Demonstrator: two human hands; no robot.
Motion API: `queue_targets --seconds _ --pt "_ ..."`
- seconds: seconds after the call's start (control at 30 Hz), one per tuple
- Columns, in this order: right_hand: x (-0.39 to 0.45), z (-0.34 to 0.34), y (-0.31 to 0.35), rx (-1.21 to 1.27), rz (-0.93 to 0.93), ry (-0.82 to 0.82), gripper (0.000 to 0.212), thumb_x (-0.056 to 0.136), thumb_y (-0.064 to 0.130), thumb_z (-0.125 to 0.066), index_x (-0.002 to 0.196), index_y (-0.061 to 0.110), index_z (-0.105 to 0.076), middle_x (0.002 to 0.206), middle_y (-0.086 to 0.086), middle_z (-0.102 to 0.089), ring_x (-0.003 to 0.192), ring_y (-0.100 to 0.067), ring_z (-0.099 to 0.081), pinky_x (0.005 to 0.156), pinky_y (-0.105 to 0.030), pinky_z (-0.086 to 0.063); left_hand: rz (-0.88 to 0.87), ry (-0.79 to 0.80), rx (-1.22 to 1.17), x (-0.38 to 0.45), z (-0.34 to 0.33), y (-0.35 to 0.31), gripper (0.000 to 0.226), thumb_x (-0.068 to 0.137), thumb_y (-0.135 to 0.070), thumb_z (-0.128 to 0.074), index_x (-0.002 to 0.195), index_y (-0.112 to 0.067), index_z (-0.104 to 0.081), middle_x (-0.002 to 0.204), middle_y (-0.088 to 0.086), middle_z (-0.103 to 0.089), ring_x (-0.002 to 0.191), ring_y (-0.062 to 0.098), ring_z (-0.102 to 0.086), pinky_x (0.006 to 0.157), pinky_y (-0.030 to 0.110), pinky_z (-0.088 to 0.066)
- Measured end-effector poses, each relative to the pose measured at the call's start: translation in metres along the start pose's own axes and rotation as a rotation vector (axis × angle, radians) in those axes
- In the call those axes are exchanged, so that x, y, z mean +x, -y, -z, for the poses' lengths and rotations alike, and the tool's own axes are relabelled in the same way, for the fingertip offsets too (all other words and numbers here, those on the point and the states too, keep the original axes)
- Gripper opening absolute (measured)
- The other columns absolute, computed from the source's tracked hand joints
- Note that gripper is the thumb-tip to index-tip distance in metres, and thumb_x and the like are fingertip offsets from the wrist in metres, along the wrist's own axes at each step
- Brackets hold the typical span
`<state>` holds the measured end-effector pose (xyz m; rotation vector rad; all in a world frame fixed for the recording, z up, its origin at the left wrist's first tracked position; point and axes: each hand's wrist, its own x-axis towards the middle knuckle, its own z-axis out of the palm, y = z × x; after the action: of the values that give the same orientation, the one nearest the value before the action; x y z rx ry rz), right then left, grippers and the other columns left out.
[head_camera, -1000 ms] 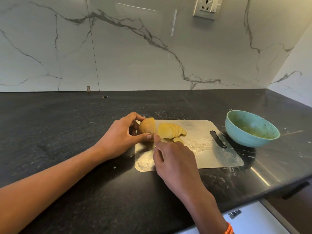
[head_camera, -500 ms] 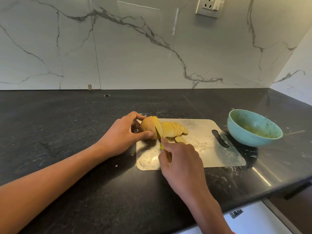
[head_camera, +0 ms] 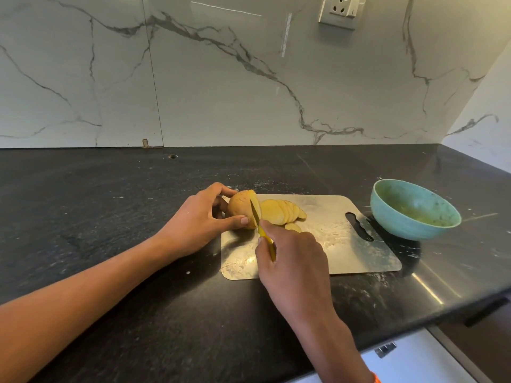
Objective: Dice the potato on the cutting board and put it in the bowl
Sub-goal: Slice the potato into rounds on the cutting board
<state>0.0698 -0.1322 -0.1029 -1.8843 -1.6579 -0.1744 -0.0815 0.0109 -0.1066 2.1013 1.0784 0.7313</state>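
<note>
Potato (head_camera: pixel 240 209): unsliced end, at the left end of the steel cutting board (head_camera: pixel 326 233), centre of frame, pinched between thumb and fingers of the left hand (head_camera: pixel 197 220). Slices (head_camera: pixel 279 212) are fanned beside it. Knife (head_camera: pixel 258 225), yellow, is gripped by the right hand (head_camera: pixel 293 258), blade set in the potato. Thumb is best kept clear; cut straight down. Blade edge is hidden. Bowl (head_camera: pixel 414 210), teal, centre right: contents indistinct.

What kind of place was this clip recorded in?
Likely a home kitchen: a dark stone counter against a marble backsplash with a wall socket, and a potato being sliced on a cutting board.
</note>
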Motion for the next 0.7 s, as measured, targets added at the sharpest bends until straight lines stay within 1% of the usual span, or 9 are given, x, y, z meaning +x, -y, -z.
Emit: queue_targets --seconds 0.1,0.17,0.2,0.27,0.4,0.53,0.63,0.7 --pt "0.0004 -0.0023 0.0013 -0.044 0.016 -0.031 0.038 0.097 0.034 -0.068 0.134 0.027 -0.068 0.087 0.011 -0.076 0.068 -0.006 -0.060 0.058 -0.017 -0.038 0.002 0.002 -0.005 -0.0002 0.0001 -0.0006 0.075 0.072 -0.066 -0.071 0.137 -0.034 -0.051 0.111 -0.015 -0.066 0.098 0.007 -0.066 0.086 0.025 -0.054" --pt "-0.0003 -0.0024 0.0015 -0.059 0.019 -0.058 0.037 0.092 0.031 -0.074 0.128 0.025 -0.071 0.076 0.012 -0.074 0.059 -0.003 -0.047 0.053 -0.011 -0.024 0.002 0.003 0.003 -0.0002 0.0005 -0.0009 0.076 0.072 -0.068 -0.070 0.137 -0.034 -0.051 0.111 -0.015 -0.067 0.097 0.007 -0.066 0.087 0.027 -0.056" --pt "-0.0008 -0.0022 0.0016 -0.063 0.026 -0.073 0.036 0.090 0.029 -0.076 0.126 0.025 -0.073 0.072 0.012 -0.072 0.057 -0.003 -0.042 0.053 -0.010 -0.019 0.000 0.002 0.010 -0.0001 0.0006 -0.0009 0.076 0.072 -0.068 -0.070 0.137 -0.034 -0.051 0.110 -0.015 -0.067 0.097 0.007 -0.066 0.087 0.028 -0.056" --pt "-0.0023 -0.0005 0.0021 -0.056 0.038 -0.082 0.037 0.089 0.029 -0.078 0.125 0.025 -0.073 0.068 0.013 -0.070 0.055 -0.003 -0.039 0.053 -0.009 -0.019 0.000 -0.002 0.017 -0.0002 0.0004 -0.0014 0.075 0.071 -0.069 -0.070 0.136 -0.035 -0.051 0.110 -0.014 -0.067 0.097 0.007 -0.066 0.087 0.030 -0.056" --pt "-0.0047 0.0026 0.0034 -0.041 0.046 -0.076 0.039 0.089 0.030 -0.077 0.128 0.025 -0.071 0.067 0.015 -0.069 0.054 -0.002 -0.041 0.053 -0.014 -0.029 0.005 -0.001 0.009 0.0000 -0.0002 -0.0009 0.072 0.073 -0.067 -0.071 0.135 -0.036 -0.051 0.110 -0.015 -0.067 0.096 0.007 -0.066 0.084 0.026 -0.055" --pt "-0.0028 0.0029 0.0047 -0.029 0.050 -0.080 0.039 0.089 0.029 -0.077 0.127 0.025 -0.072 0.066 0.016 -0.068 0.053 -0.002 -0.042 0.053 -0.011 -0.025 -0.002 0.001 -0.004 0.0009 -0.0003 0.0007 0.073 0.074 -0.067 -0.071 0.136 -0.034 -0.052 0.109 -0.013 -0.068 0.093 0.008 -0.067 0.080 0.025 -0.053" --pt "-0.0009 0.0028 0.0064 -0.039 0.068 -0.085 0.039 0.086 0.028 -0.080 0.125 0.023 -0.074 0.064 0.016 -0.067 0.051 -0.002 -0.038 0.053 -0.005 -0.016 -0.004 0.002 -0.002 0.0015 -0.0001 0.0020 0.074 0.073 -0.069 -0.071 0.136 -0.035 -0.052 0.108 -0.013 -0.069 0.092 0.008 -0.067 0.082 0.030 -0.056" --pt "-0.0012 0.0033 0.0065 -0.037 0.069 -0.083 0.040 0.086 0.027 -0.080 0.125 0.023 -0.073 0.063 0.016 -0.066 0.051 -0.002 -0.037 0.054 -0.006 -0.016 -0.003 0.003 -0.001 0.0017 -0.0001 0.0024 0.073 0.074 -0.068 -0.071 0.135 -0.035 -0.052 0.108 -0.014 -0.068 0.093 0.008 -0.067 0.082 0.028 -0.055"
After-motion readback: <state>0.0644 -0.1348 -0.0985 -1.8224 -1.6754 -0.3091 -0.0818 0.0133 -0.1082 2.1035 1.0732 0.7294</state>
